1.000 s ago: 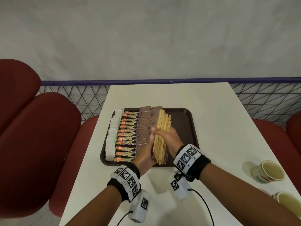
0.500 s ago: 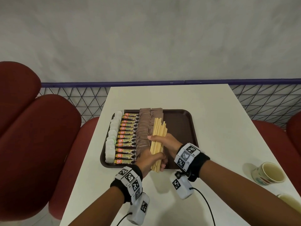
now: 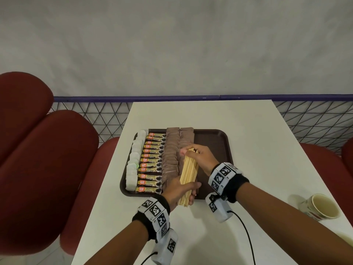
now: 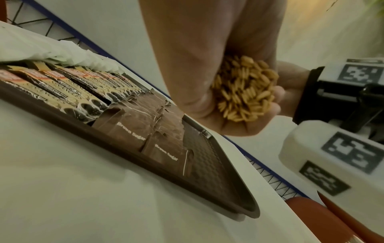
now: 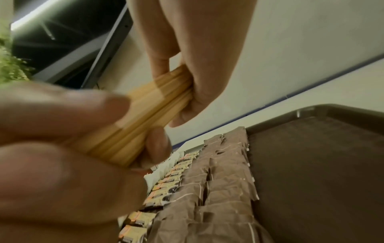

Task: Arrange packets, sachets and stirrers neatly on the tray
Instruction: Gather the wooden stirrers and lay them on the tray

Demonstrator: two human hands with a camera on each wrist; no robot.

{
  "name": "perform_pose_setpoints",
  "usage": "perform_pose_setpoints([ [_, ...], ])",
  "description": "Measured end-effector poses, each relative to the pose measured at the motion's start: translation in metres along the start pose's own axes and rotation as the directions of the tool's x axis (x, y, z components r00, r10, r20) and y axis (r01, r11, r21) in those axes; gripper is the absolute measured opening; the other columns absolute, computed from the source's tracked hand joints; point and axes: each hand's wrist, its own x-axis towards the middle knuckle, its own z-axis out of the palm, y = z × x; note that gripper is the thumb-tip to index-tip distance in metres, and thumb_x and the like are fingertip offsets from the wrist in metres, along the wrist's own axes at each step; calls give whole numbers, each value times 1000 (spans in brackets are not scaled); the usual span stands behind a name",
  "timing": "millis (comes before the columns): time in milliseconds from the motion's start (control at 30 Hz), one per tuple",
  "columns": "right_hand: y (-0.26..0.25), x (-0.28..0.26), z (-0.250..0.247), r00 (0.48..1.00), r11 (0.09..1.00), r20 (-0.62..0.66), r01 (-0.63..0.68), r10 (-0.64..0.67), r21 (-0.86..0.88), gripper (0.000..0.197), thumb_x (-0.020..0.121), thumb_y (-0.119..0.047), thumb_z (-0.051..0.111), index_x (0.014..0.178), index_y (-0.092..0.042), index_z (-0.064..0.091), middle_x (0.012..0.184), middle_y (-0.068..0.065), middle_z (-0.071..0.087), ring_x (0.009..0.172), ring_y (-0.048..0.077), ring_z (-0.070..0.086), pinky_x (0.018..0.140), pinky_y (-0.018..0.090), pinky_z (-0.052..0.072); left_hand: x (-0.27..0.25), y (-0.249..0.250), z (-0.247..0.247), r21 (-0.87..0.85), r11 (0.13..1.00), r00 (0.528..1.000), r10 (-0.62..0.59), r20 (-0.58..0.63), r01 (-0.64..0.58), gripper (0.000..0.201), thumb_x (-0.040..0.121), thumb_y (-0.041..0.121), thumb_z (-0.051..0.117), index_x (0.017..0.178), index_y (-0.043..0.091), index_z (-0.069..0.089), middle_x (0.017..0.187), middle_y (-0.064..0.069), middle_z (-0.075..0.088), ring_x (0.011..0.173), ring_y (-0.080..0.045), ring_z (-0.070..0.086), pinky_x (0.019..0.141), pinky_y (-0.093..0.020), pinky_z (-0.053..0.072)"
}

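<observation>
Both hands hold one bundle of wooden stirrers (image 3: 188, 176) above the brown tray (image 3: 215, 142), lifted clear of it. The left hand (image 3: 178, 192) wraps its fingers and thumb round the near end of the bundle, just over the tray's front rim; in the left wrist view the cut ends of the stirrers (image 4: 245, 88) show packed together inside that curled palm (image 4: 207, 65). The right hand (image 3: 200, 156) grips the far end, fingers curled over the top of the sticks, and the right wrist view shows the stirrers (image 5: 145, 118) running between the two grips, with the other hand (image 5: 197, 49) beyond. The tray sits on the white counter (image 3: 248, 131). On it, from its left side, lie a row of white sachets (image 3: 136, 159), a column of orange-and-black granules packets (image 3: 152, 163), and two columns of brown sugar packets (image 3: 172, 150), overlapping like tiles. The right part of the tray is bare. Two cups (image 3: 321, 207) stand on the counter at the right edge, well apart from the tray.
</observation>
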Motion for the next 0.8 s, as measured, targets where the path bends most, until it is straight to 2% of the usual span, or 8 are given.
perform_pose_setpoints([
  [100,3,0,1,998,1000,55,-7,7,0,14,87,-10,59,79,-19,66,78,1,67,77,11,63,97,45,47,0,0,1,-22,1000,1000,-10,6,10,22,86,19,66,100,8,53,58,-3,52,42,-13,47,42,-22,43],
  [233,4,2,2,996,1000,86,1,0,-11,16,90,-11,56,79,-21,63,74,2,66,72,8,63,98,43,45,2,3,2,-60,998,1000,-22,-1,22,27,88,27,62,107,10,52,62,-4,55,44,-15,51,43,-24,45],
  [333,5,3,1,995,1000,102,14,-12,-20,8,91,-14,56,92,-15,64,91,2,66,88,11,61,100,38,42,3,5,1,-57,998,1000,-29,-7,28,26,89,18,60,110,5,52,66,-5,58,50,-16,57,46,-26,49],
  [400,7,4,-2,998,1000,67,13,-13,-13,23,92,-19,54,113,-11,59,113,1,59,109,13,54,101,31,39,4,6,0,-76,997,999,-36,-30,34,18,90,14,58,106,6,55,67,-5,59,53,-15,58,48,-27,50],
  [500,12,1,-9,999,995,-30,-41,43,89,37,93,-26,51,127,-13,46,121,2,50,111,14,52,98,31,45,7,5,-5,-121,993,996,-15,-89,4,15,90,12,57,103,5,56,70,-6,58,56,-15,58,50,-28,51],
  [567,17,-4,-15,994,993,-70,-74,81,94,28,93,-24,50,118,-12,48,114,5,52,96,11,55,84,28,52,9,2,-9,-135,990,990,10,-138,-29,19,90,11,57,107,5,54,74,-8,57,60,-16,57,52,-28,52],
  [633,22,-10,-22,991,991,-29,-129,130,40,15,92,-17,52,105,-10,53,100,5,54,80,9,55,71,22,50,12,1,-11,-153,987,985,22,-173,-49,24,89,12,58,112,6,53,78,-10,56,66,-19,58,54,-29,54],
  [800,30,-19,-22,972,979,121,-203,200,9,3,89,-14,58,87,-12,59,81,3,57,69,10,53,62,20,47,20,0,-9,-148,988,972,13,-235,-49,25,88,17,60,112,12,54,84,-14,59,72,-24,60,64,-34,54],
])
